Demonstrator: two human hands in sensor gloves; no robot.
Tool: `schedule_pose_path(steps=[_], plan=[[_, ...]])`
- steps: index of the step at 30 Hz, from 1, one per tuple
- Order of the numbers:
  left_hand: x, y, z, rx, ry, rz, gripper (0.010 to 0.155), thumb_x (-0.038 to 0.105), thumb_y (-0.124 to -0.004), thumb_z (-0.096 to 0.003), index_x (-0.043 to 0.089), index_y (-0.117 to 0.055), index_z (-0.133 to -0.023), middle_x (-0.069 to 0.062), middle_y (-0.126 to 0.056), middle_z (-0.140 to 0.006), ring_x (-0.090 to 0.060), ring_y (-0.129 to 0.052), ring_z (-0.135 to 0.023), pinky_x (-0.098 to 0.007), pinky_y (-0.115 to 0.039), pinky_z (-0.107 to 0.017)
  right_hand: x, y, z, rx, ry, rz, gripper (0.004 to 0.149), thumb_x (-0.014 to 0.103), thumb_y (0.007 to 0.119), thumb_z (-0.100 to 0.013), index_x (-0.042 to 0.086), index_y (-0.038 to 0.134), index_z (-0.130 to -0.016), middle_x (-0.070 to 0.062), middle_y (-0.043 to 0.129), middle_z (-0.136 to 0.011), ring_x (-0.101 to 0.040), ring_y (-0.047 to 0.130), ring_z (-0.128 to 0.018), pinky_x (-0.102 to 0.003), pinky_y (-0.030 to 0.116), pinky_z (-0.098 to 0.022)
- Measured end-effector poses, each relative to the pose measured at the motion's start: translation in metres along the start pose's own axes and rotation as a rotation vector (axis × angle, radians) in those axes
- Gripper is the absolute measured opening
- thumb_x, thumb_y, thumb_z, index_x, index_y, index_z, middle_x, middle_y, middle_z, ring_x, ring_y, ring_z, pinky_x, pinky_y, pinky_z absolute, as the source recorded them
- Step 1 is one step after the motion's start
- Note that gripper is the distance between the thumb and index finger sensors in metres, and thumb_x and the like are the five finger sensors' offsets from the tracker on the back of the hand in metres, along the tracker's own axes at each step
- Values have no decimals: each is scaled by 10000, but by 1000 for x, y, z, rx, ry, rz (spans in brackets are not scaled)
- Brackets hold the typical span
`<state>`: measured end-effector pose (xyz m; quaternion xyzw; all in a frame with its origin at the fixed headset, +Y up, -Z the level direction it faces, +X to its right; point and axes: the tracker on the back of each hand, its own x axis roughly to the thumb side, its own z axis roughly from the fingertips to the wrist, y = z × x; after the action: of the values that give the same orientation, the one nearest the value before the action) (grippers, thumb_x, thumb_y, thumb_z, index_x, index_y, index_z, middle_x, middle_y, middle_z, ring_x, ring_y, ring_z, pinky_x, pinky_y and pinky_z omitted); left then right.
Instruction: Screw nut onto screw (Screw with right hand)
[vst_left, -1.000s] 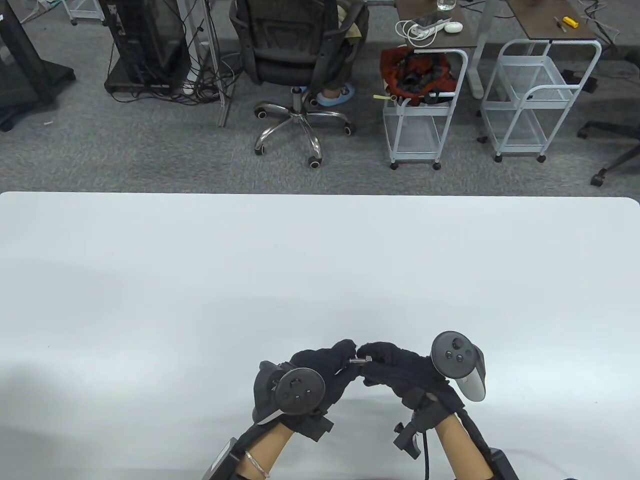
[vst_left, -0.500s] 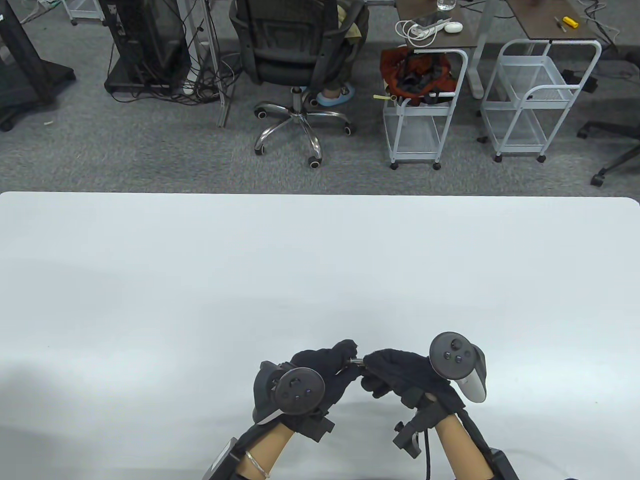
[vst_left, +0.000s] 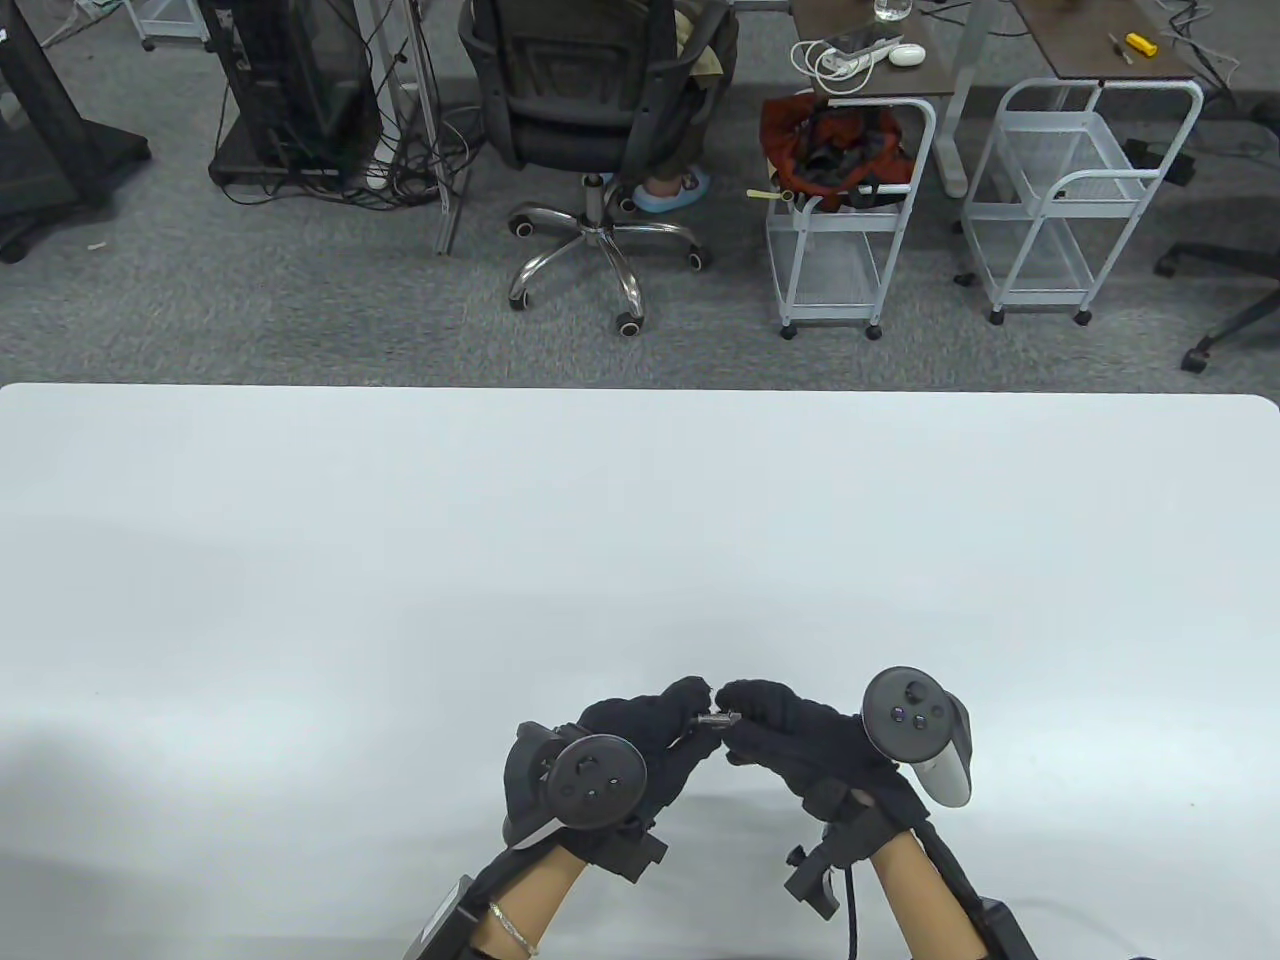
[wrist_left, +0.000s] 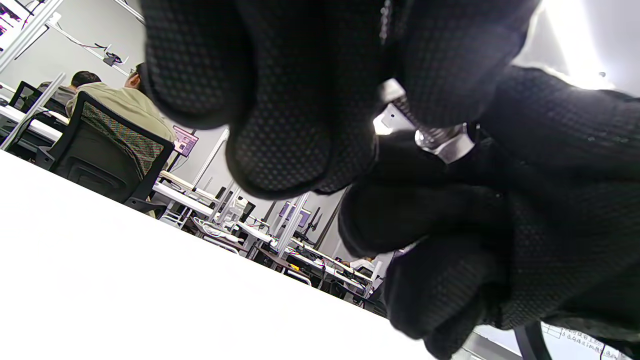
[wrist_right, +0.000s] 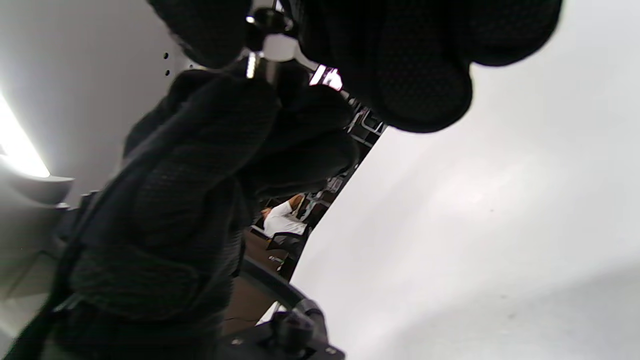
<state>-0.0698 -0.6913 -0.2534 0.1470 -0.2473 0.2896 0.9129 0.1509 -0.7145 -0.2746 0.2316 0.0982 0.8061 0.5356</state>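
Note:
Both gloved hands meet just above the white table (vst_left: 640, 540) near its front edge. My left hand (vst_left: 690, 712) pinches a small metal screw (vst_left: 711, 719) that points right. My right hand (vst_left: 738, 712) pinches the nut (vst_left: 731, 717) at the screw's right end. In the left wrist view the screw's metal (wrist_left: 442, 140) shows between the dark fingertips of both hands. In the right wrist view a bit of metal (wrist_right: 251, 64) shows at the top between my fingers (wrist_right: 400, 60). How far the nut sits on the thread is hidden.
The hands hover over the table's front middle. Beyond the far edge stand an office chair (vst_left: 600, 110), two white wire carts (vst_left: 850, 220) and desks on grey carpet.
My right fingers rolled around the nut and came back to nearly the same pose as a second ago. The left hand stayed still with the screw.

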Motion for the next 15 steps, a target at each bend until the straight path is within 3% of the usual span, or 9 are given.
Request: schedule_pose_path(steps=[6,9,11,15], plan=[[1,-1,0,-3,-4,5,477,431,-822,-453,135,-873,-823,2,-1110,-636,-128,-1116,-482,-327,-905,-434,-2,-1,1,-32,41,59,536,403,668,-593,-55,846,-808,-245,974,-625,-338,1023,-433,-520,780,-376],[0,0,0,3,-3,-6,477,434,-820,-454,135,-873,-822,5,-1110,-636,-125,-1117,-481,-325,-906,-434,-1,0,0,-9,13,9,572,339,739,-570,-75,689,-961,-310,851,-812,-407,957,-606,-563,730,-460],[-1,0,0,3,0,1,476,432,-822,-453,137,-873,-823,4,-1110,-636,-127,-1116,-483,-326,-905,-434,0,0,0,8,10,19,536,307,748,-565,-61,701,-952,-296,862,-801,-391,963,-601,-556,735,-459],[0,-1,0,1,-3,9,476,431,-821,-453,135,-875,-821,3,-1111,-635,-128,-1116,-481,-327,-905,-434,-1,-2,1,-28,27,80,533,403,653,-595,-51,873,-768,-231,994,-585,-324,1033,-393,-511,790,-357]])
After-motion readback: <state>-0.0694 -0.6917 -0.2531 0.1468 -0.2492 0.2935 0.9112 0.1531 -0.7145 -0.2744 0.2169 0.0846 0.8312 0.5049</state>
